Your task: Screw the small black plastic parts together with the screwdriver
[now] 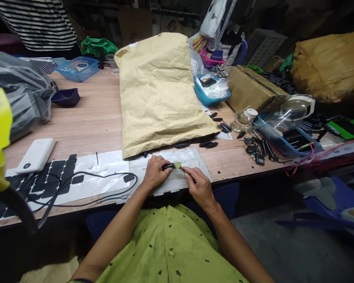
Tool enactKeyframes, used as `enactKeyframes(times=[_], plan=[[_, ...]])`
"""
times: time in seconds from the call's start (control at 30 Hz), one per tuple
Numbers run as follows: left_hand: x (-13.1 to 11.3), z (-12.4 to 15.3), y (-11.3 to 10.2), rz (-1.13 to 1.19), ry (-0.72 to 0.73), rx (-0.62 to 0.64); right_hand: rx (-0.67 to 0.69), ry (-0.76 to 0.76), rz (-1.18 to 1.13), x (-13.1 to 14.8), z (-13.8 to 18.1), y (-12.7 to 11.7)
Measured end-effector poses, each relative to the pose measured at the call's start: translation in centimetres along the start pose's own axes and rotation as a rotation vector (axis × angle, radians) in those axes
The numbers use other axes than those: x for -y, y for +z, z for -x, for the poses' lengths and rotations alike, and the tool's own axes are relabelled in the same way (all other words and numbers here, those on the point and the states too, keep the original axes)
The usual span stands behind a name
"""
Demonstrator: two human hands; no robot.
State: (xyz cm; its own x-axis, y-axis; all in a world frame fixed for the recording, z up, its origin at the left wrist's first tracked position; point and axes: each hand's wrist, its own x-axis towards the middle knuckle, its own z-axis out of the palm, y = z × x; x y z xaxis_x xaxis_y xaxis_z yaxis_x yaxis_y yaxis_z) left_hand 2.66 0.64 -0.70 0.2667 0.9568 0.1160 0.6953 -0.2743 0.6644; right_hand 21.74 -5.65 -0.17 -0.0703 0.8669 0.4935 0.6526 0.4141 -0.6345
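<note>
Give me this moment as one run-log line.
left hand: holds black piece | right hand: holds slim tool, tip at yellow-green disc | beyond: paper bag | leftward: white device, black cable

A paper bag (159,90) blocks straight ahead; left of it, the left hand (155,173) could cross the tabletop (98,112).

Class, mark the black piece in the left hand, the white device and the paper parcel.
Black piece (168,166): head view, middle of its body.
White device (37,153): head view, upper face.
Paper parcel (159,94): head view, broad face.
</note>
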Motion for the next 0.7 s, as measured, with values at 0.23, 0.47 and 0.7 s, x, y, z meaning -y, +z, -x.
enactKeyframes(times=[0.23,0.47,0.7], plan=[[0.3,0.1,0.0,-0.001,0.007,0.008,-0.094,0.037,0.260,-2.9,-1.5,-0.3],[0.4,0.5,-0.3,0.010,0.102,0.020,-0.116,0.032,0.605,-5.1,-1.8,0.1],[-2.2,8.1,-0.3,0.352,0.282,0.497,-0.125,0.006,0.622,-4.9,-1.6,0.4]])
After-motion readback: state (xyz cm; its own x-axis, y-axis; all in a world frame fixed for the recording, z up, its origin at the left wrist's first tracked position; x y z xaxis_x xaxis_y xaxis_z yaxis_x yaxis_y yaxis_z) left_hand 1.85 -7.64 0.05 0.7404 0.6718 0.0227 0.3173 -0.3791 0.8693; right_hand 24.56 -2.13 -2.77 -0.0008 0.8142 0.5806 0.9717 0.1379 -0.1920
